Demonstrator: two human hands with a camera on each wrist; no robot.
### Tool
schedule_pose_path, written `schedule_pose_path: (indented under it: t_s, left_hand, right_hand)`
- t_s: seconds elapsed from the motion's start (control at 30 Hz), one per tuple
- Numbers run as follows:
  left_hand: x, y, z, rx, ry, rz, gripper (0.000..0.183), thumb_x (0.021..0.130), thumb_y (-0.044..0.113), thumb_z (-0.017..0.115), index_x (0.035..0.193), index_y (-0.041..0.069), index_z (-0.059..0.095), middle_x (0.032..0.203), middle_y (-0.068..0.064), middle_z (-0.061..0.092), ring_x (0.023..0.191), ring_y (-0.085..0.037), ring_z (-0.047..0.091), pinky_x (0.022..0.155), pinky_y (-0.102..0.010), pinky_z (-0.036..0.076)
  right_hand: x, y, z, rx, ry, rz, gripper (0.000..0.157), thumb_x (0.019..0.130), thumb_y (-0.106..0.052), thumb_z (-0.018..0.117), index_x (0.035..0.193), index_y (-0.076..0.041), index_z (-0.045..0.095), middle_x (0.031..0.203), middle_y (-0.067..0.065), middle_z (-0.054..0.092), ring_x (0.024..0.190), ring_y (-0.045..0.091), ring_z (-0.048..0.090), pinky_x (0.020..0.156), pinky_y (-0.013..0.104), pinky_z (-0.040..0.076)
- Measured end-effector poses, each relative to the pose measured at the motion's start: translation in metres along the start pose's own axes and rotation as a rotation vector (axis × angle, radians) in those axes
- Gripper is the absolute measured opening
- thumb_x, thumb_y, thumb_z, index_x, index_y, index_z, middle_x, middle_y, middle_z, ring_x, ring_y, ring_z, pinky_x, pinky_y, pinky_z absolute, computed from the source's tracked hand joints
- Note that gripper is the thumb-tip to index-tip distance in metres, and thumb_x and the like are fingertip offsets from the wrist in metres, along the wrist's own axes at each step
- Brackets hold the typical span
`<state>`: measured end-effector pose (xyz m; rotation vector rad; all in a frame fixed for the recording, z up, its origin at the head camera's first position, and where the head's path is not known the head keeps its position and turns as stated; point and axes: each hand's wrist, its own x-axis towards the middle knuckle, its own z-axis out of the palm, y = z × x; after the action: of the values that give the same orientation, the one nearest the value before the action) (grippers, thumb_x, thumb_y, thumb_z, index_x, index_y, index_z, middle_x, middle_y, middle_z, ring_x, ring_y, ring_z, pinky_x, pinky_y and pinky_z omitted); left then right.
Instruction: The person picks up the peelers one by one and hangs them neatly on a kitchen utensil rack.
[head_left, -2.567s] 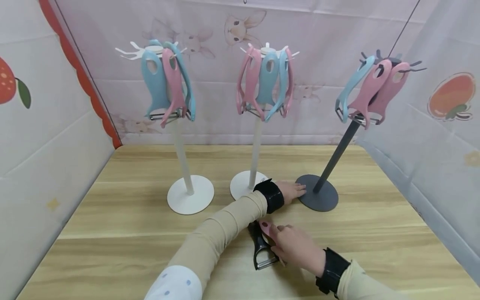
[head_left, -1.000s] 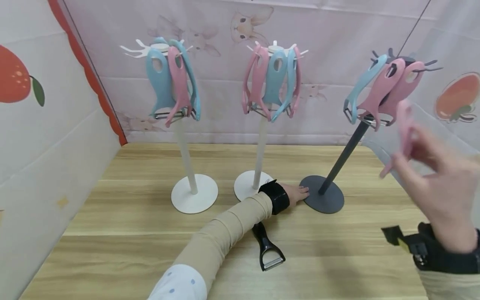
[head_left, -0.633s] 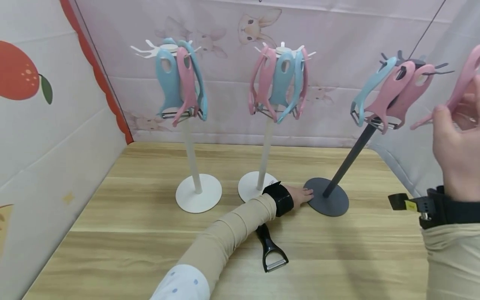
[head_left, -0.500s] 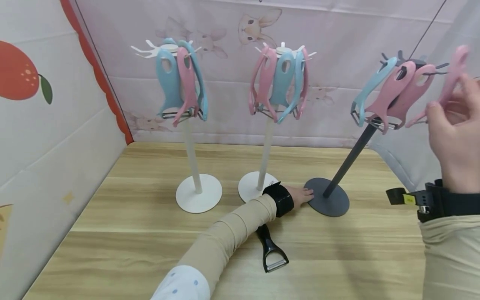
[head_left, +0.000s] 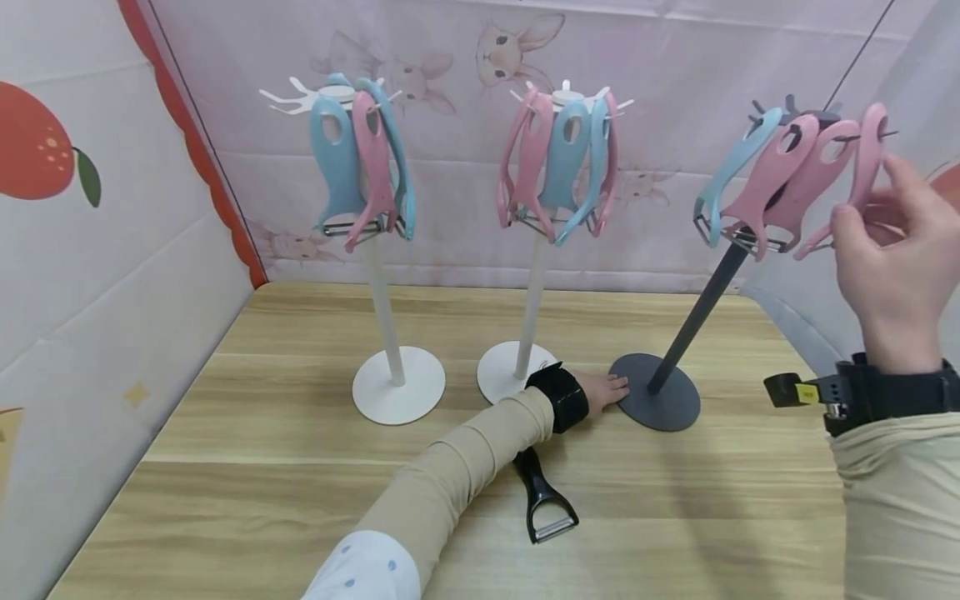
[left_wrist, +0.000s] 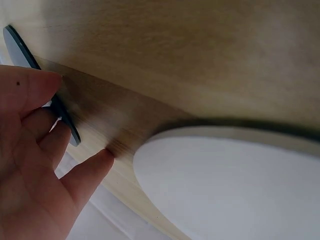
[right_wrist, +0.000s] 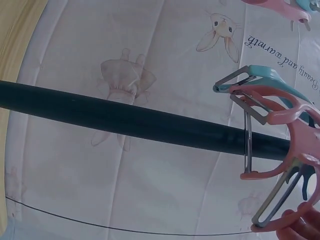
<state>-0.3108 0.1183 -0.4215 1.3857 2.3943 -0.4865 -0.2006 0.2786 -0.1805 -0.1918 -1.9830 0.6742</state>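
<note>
My right hand [head_left: 903, 258] pinches a pink Y-shaped peeler [head_left: 870, 150] at the right side of the dark grey stand [head_left: 697, 317]. A hook tip shows past the peeler's top, apparently through its handle hole. Beside it on the same stand hang two pink peelers [head_left: 776, 171] and a blue one [head_left: 738, 171]. In the right wrist view only some fingertips [right_wrist: 300, 227] show, at the held peeler's blade end. Down at the table, my left hand [head_left: 600, 390] rests its straight fingers on the edge of the stand's round base [head_left: 663, 412].
Two white stands, left [head_left: 386, 325] and middle [head_left: 531, 308], carry several blue and pink peelers. A black peeler [head_left: 547, 504] lies on the table [head_left: 262, 500], its handle end hidden under my left forearm. Fabric walls [head_left: 450, 217] enclose the table's back and sides.
My right hand picked up the pink peeler beside the black one, lifted it to the far right, then moved left to the dark stand's hook. The left hand stayed at the base.
</note>
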Motion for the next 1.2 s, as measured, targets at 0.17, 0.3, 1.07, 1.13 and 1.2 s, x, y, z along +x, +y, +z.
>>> schedule_pose_path:
  t_s: [0.17, 0.3, 1.07, 1.13, 1.2]
  left_hand:
    - [-0.018, 0.004, -0.008, 0.015, 0.018, 0.010, 0.058, 0.094, 0.012, 0.040, 0.147, 0.018, 0.016, 0.152, 0.004, 0.009, 0.137, -0.007, 0.009, 0.105, -0.012, 0.009]
    - [-0.019, 0.003, -0.009, 0.019, 0.014, 0.016, 0.058, 0.094, 0.011, 0.039, 0.147, 0.016, 0.016, 0.152, 0.002, 0.009, 0.137, -0.009, 0.009, 0.105, -0.012, 0.008]
    - [-0.002, 0.000, -0.003, -0.064, -0.026, -0.002, 0.063, 0.092, 0.010, 0.044, 0.147, 0.020, 0.015, 0.152, 0.004, 0.007, 0.137, -0.009, 0.007, 0.106, -0.016, 0.011]
    - [0.022, -0.004, 0.012, -0.061, -0.010, -0.008, 0.065, 0.091, 0.009, 0.043, 0.147, 0.020, 0.013, 0.152, 0.003, 0.005, 0.138, -0.011, 0.006, 0.107, -0.019, 0.010]
    - [0.056, -0.015, 0.036, -0.061, 0.033, 0.019, 0.068, 0.089, 0.011, 0.045, 0.148, 0.023, 0.011, 0.152, 0.005, 0.002, 0.137, -0.011, 0.002, 0.108, -0.019, 0.007]
  right_hand:
    - [0.000, 0.001, 0.001, -0.028, -0.036, 0.014, 0.040, 0.089, -0.024, 0.050, 0.127, -0.032, 0.053, 0.112, 0.013, 0.062, 0.095, -0.005, 0.055, 0.091, 0.017, 0.039]
    - [-0.005, 0.002, 0.001, -0.054, -0.042, -0.004, 0.040, 0.089, -0.025, 0.049, 0.129, -0.027, 0.053, 0.115, 0.012, 0.061, 0.102, -0.002, 0.055, 0.092, 0.018, 0.038]
    - [-0.122, -0.013, 0.024, 0.053, -0.181, -0.488, 0.036, 0.083, -0.027, 0.055, 0.092, 0.006, 0.068, 0.085, 0.020, 0.066, 0.076, 0.037, 0.061, 0.061, 0.047, 0.047]
    - [-0.135, -0.016, 0.028, 0.045, -0.284, -0.530, 0.030, 0.082, -0.024, 0.058, 0.086, 0.004, 0.068, 0.078, 0.018, 0.066, 0.070, 0.033, 0.062, 0.056, 0.044, 0.048]
    - [-0.148, -0.019, 0.032, 0.022, -0.401, -0.562, 0.022, 0.080, -0.020, 0.062, 0.079, 0.002, 0.068, 0.072, 0.014, 0.066, 0.062, 0.028, 0.061, 0.052, 0.041, 0.048]
